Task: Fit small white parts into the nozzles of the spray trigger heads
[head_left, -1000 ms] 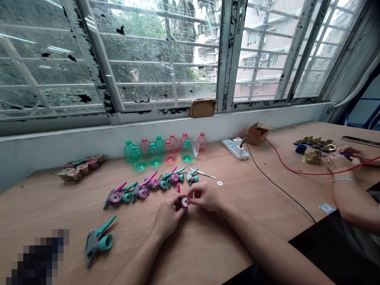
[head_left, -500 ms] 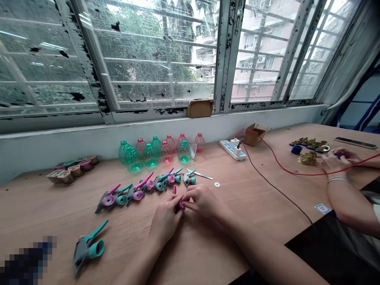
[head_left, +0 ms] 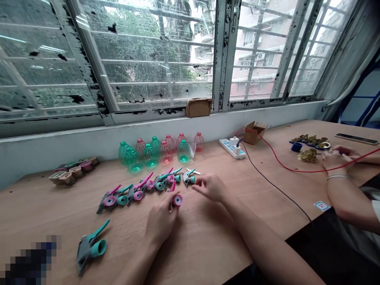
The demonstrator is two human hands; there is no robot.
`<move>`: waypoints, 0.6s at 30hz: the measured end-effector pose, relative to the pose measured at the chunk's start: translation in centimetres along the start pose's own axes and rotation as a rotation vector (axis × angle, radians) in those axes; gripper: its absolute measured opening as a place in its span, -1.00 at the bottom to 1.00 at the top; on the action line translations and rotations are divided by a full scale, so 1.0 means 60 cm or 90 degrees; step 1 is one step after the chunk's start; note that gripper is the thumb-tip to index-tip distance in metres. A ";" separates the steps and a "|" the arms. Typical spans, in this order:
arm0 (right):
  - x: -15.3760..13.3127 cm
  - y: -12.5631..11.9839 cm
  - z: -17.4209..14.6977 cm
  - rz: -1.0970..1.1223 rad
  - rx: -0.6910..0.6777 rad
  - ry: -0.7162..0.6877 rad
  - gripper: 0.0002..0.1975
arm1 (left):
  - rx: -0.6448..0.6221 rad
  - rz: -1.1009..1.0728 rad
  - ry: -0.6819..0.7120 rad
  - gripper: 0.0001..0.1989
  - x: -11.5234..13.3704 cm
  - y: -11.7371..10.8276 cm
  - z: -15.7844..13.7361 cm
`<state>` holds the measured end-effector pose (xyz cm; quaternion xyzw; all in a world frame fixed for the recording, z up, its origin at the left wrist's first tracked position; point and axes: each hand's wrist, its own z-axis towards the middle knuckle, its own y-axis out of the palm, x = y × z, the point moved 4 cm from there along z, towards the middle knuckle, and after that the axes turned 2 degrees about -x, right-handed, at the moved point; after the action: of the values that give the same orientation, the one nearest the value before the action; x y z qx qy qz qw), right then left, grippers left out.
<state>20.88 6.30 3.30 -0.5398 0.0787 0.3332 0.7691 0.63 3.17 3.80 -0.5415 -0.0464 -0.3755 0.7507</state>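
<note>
My left hand (head_left: 162, 221) is closed around a trigger spray head with a pink collar (head_left: 177, 200) and pink lever. A pale disc shows inside the collar, which faces up toward me. Just to the right, my right hand (head_left: 212, 188) hovers over the table with fingers slightly apart and nothing visible in them. It is close to a grey spray head with a teal collar (head_left: 189, 179). The tweezers (head_left: 195, 171) are partly covered by that hand. A row of grey spray heads (head_left: 133, 194) with pink and teal parts lies to the left. One teal-levered spray head (head_left: 90, 249) lies nearer to me.
Green and red clear bottles (head_left: 151, 156) stand along the wall. At left is a cluster of small coloured containers (head_left: 74, 172). A power strip (head_left: 232, 147) with cables and a cardboard box (head_left: 254, 132) sit right of centre. Another person's hands (head_left: 335, 158) work beside gold parts (head_left: 308, 155).
My right hand has left the pink collar and moved right and up, covering part of the tweezers and the small white washer. The left hand keeps the spray head, its collar now exposed.
</note>
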 end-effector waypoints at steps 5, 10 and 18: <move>0.124 -0.041 -0.014 -0.136 -0.076 0.311 -0.64 | 0.093 0.114 -0.088 -0.65 -0.060 -0.129 0.030; 0.156 -0.027 -0.016 -0.081 -0.114 0.334 -0.80 | -0.043 0.271 -0.134 -0.55 -0.155 -0.178 0.072; 0.153 -0.020 -0.019 -0.065 -0.121 0.331 -0.88 | -0.136 0.271 -0.101 -0.40 -0.153 -0.219 0.025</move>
<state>28.89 9.00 -0.63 -0.6803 0.2142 0.1501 0.6847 -13.47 7.45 10.26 -0.6429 0.0498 -0.1684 0.7455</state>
